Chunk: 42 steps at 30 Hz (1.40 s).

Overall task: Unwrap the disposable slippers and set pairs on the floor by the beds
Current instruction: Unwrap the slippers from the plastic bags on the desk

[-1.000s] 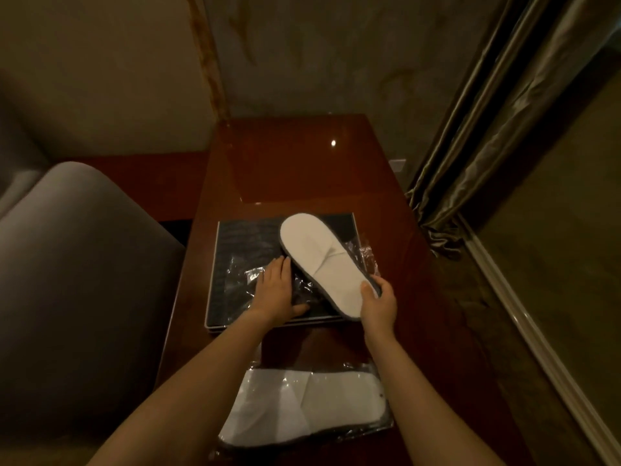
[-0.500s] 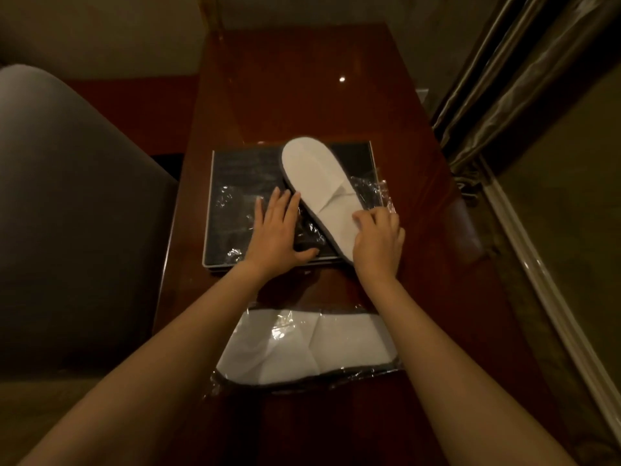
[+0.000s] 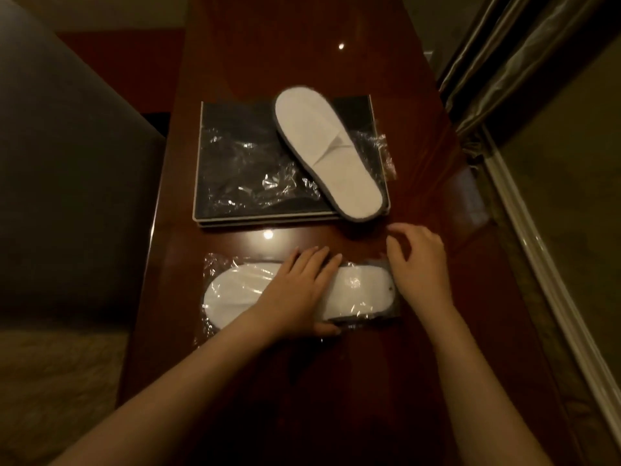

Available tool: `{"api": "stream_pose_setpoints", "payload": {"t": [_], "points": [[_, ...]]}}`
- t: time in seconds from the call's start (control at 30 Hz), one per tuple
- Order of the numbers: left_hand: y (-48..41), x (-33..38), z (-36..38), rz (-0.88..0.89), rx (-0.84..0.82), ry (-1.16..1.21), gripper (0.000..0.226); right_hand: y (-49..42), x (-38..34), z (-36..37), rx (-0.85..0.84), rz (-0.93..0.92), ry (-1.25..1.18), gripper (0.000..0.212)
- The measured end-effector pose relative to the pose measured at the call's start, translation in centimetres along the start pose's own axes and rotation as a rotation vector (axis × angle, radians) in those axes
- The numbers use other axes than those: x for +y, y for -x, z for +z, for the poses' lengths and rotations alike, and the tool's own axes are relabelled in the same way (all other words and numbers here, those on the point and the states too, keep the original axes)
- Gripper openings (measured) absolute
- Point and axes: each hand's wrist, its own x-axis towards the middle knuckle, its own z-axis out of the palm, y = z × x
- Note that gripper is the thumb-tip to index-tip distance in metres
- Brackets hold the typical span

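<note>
In the head view, both hands have left the far tray and come back to the near edge of the table. The unwrapped slippers lie diagonally across the tray's right half, toe end overhanging its near right corner, with the empty wrapper crumpled flat beside and under them; from here they read as one white sole, so whether both slippers are stacked there cannot be told. The left hand now lies flat, fingers together, pressing down on the middle of the wrapped slippers, which lie crosswise on the table just near of the tray. The right hand hovers at the packet's right end with fingers loosely curled and spread, close to the plastic's edge but not yet pinching it as far as can be seen. This suggests the first pair is freed and the second packet is about to be opened; nothing has reached the floor yet.
</note>
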Motion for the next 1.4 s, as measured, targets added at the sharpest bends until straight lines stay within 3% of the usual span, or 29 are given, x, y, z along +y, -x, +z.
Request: {"api": "stream_pose_setpoints", "payload": {"t": [0.17,0.47,0.7,0.87,0.93,1.0,1.07,1.13,1.2,1.3,1.4], "points": [[0.2,1.1,0.0,-0.035,0.075,-0.021,0.107,5.4,1.2,0.3,-0.142,0.147,0.042,0.043],[0.1,3.5,0.7,-0.176,0.097,-0.044,0.104,6.3,0.9,1.7,0.085,0.046,0.21,0.019],[2.2,3.4,-0.3,-0.208,0.206,0.046,0.102,6.2,2.8,0.5,0.19,0.172,-0.036,0.017],[3.5,3.9,-1.5,-0.182,0.291,0.047,0.099,5.8,2.5,-1.0,0.132,0.25,-0.178,0.025],[4.1,3.7,-1.8,-0.204,0.323,0.051,0.098,6.0,1.6,-2.0,0.235,0.204,-0.154,0.026],[4.7,3.4,-2.0,-0.231,0.357,0.061,0.098,6.7,0.3,-2.8,0.352,0.045,-0.137,0.024],[5.1,3.1,-2.1,-0.251,0.377,0.088,0.098,7.6,-0.7,-2.9,0.274,-0.135,-0.212,0.021],[5.4,3.0,-2.3,-0.277,0.411,0.156,0.098,8.0,-0.8,-2.5,0.037,-0.163,-0.281,0.02],[5.6,2.8,-2.6,-0.295,0.445,0.206,0.098,7.9,0.1,-2.0,-0.131,-0.157,-0.175,0.022],[6.1,2.5,-2.9,-0.296,0.434,0.176,0.1,7.7,1.1,-1.9,-0.143,-0.266,0.125,0.022],[6.5,2.4,-2.9,-0.282,0.423,0.144,0.1,7.4,0.6,-1.9,-0.106,-0.214,-0.077,0.021]]}}
